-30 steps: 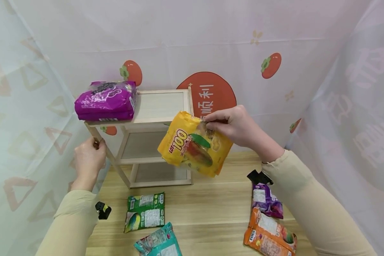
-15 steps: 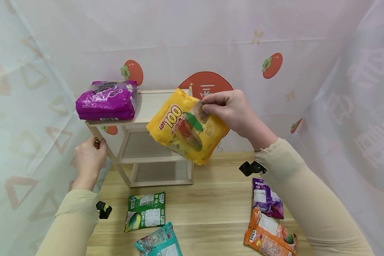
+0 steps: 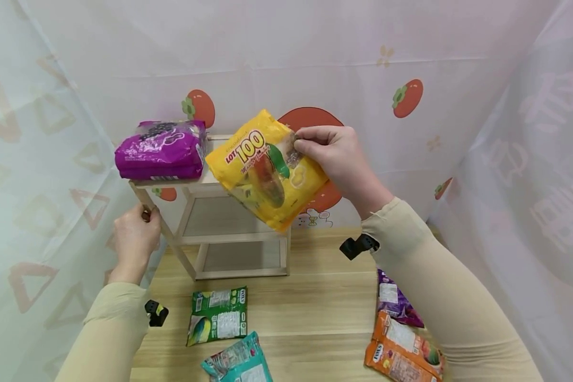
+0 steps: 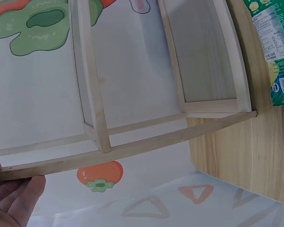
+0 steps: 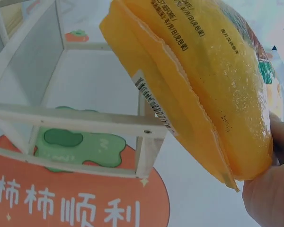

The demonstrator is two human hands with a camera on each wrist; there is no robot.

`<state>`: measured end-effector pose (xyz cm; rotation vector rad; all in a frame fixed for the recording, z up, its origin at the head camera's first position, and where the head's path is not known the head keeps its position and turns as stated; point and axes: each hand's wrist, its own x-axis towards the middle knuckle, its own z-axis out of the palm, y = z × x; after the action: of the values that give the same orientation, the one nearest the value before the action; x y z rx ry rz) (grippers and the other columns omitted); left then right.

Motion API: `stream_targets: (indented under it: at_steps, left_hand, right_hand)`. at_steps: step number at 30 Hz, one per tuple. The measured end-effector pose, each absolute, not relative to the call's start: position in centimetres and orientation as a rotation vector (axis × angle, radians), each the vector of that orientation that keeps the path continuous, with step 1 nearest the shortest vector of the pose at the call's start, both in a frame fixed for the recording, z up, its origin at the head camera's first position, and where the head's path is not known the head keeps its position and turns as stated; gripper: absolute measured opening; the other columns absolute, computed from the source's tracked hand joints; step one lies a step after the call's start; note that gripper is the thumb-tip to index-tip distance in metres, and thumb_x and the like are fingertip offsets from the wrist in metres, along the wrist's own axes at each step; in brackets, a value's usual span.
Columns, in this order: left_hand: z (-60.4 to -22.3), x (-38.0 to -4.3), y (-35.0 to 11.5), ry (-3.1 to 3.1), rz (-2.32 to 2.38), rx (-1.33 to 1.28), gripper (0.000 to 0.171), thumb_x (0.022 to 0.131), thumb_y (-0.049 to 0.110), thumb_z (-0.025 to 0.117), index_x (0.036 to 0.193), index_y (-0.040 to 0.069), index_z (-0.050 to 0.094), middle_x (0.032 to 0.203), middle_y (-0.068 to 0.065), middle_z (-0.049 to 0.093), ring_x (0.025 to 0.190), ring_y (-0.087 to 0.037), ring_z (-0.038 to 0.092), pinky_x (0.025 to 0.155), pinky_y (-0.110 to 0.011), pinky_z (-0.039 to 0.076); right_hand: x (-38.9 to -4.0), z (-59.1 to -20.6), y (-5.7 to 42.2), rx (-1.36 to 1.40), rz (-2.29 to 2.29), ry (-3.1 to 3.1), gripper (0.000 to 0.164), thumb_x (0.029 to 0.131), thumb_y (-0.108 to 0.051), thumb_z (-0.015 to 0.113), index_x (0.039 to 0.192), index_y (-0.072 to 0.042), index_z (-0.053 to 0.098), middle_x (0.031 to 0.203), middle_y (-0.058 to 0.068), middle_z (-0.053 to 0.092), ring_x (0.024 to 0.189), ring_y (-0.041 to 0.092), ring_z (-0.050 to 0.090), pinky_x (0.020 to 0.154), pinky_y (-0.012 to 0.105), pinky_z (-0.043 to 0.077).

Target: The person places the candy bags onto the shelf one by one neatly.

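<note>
My right hand (image 3: 336, 159) pinches a yellow bag of mango gummies (image 3: 267, 170) by its upper right edge. The bag is tilted and overlaps the right part of the shelf's top level in the head view. In the right wrist view the bag's seamed back and barcode show beside the wooden shelf frame. My left hand (image 3: 136, 236) grips the front left post of the small wooden shelf (image 3: 236, 237); the left wrist view shows its fingers and thumb around the post (image 4: 61, 163). A purple bag of grape gummies (image 3: 162, 151) lies on the left of the top level.
On the wooden table (image 3: 315, 297) lie a green bag (image 3: 219, 315) and a teal bag (image 3: 241, 361) in front of the shelf. A purple bag (image 3: 393, 300) and an orange bag (image 3: 406, 350) lie at the right. Printed cloth walls (image 3: 315, 42) stand around.
My right hand has lifted the yellow bag up and to the left, from in front of the shelf's right side to the top level's height. My left hand stays on the post.
</note>
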<state>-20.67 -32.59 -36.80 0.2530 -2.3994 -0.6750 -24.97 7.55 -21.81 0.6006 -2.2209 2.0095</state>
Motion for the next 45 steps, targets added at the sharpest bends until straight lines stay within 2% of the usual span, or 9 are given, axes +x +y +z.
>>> stream_targets:
  at_steps: [4, 9, 20, 26, 31, 35, 38, 45]
  left_hand:
    - [-36.8, -20.8, -32.5, -2.403, -0.681, 0.254, 0.026, 0.102, 0.016, 0.054, 0.091, -0.004, 0.068, 0.079, -0.024, 0.070, 0.060, -0.034, 0.063, 0.048, -0.031, 0.043]
    - [-36.6, -20.9, -32.3, -2.408, -0.683, 0.260, 0.028, 0.102, 0.017, 0.054, 0.090, -0.004, 0.068, 0.077, -0.024, 0.070, 0.057, -0.032, 0.062, 0.046, -0.031, 0.042]
    - [-36.6, -21.0, -32.3, -2.425, -0.691, 0.293, 0.028, 0.102, 0.019, 0.053, 0.091, -0.002, 0.068, 0.078, -0.023, 0.070, 0.058, -0.031, 0.062, 0.046, -0.031, 0.042]
    - [-36.7, -20.9, -32.3, -2.398, -0.669, 0.271, 0.029, 0.102, 0.018, 0.054, 0.088, -0.003, 0.067, 0.074, -0.022, 0.069, 0.056, -0.033, 0.061, 0.049, -0.034, 0.042]
    - [-36.7, -20.9, -32.3, -2.396, -0.665, 0.264, 0.028, 0.101, 0.018, 0.054, 0.087, -0.003, 0.067, 0.073, -0.022, 0.069, 0.056, -0.033, 0.060, 0.050, -0.035, 0.042]
    - [-36.7, -20.9, -32.3, -2.396, -0.655, 0.263, 0.028, 0.101, 0.017, 0.054, 0.084, -0.002, 0.065, 0.072, -0.022, 0.068, 0.057, -0.034, 0.060, 0.051, -0.036, 0.042]
    - [-36.7, -20.9, -32.3, -2.404, -0.660, 0.270, 0.029, 0.102, 0.018, 0.054, 0.085, -0.003, 0.065, 0.073, -0.022, 0.068, 0.057, -0.034, 0.060, 0.050, -0.036, 0.042]
    - [-36.8, -20.8, -32.6, -2.432, -0.684, 0.319, 0.031, 0.103, 0.022, 0.052, 0.088, -0.002, 0.066, 0.078, -0.022, 0.069, 0.060, -0.033, 0.061, 0.050, -0.034, 0.043]
  right_hand:
    - [-25.4, -21.9, 6.9, 0.516, 2.113, -2.150, 0.024, 0.094, -0.015, 0.075, 0.116, -0.004, 0.076, 0.112, 0.009, 0.073, 0.093, 0.022, 0.071, 0.081, 0.030, 0.061]
    - [-25.7, -22.0, 6.1, 0.388, 2.245, -2.033, 0.024, 0.094, -0.014, 0.075, 0.115, -0.003, 0.076, 0.111, 0.011, 0.071, 0.091, 0.024, 0.071, 0.079, 0.031, 0.062]
    - [-26.3, -22.5, 4.0, 0.139, 2.558, -1.711, 0.025, 0.097, -0.007, 0.070, 0.121, 0.001, 0.070, 0.125, 0.013, 0.062, 0.109, 0.027, 0.066, 0.093, 0.039, 0.058]
    - [-26.4, -22.8, 3.2, 0.039, 2.652, -1.605, 0.025, 0.098, -0.008, 0.067, 0.121, 0.001, 0.069, 0.128, 0.014, 0.060, 0.113, 0.027, 0.065, 0.094, 0.038, 0.057]
    - [-26.6, -22.9, 2.9, -0.037, 2.676, -1.578, 0.023, 0.098, -0.012, 0.067, 0.119, -0.002, 0.070, 0.124, 0.012, 0.064, 0.108, 0.024, 0.067, 0.089, 0.034, 0.059]
    - [-26.6, -23.1, 3.0, -0.033, 2.645, -1.613, 0.020, 0.099, -0.015, 0.067, 0.115, -0.005, 0.070, 0.116, 0.013, 0.067, 0.096, 0.022, 0.069, 0.082, 0.029, 0.060]
    - [-26.5, -23.1, 3.2, 0.006, 2.610, -1.654, 0.016, 0.099, -0.013, 0.067, 0.112, -0.005, 0.069, 0.112, 0.014, 0.068, 0.090, 0.023, 0.069, 0.081, 0.030, 0.061]
    - [-25.7, -23.4, 3.8, 0.139, 2.407, -1.901, 0.017, 0.101, -0.009, 0.064, 0.118, -0.008, 0.065, 0.114, 0.011, 0.068, 0.096, 0.024, 0.072, 0.085, 0.035, 0.061]
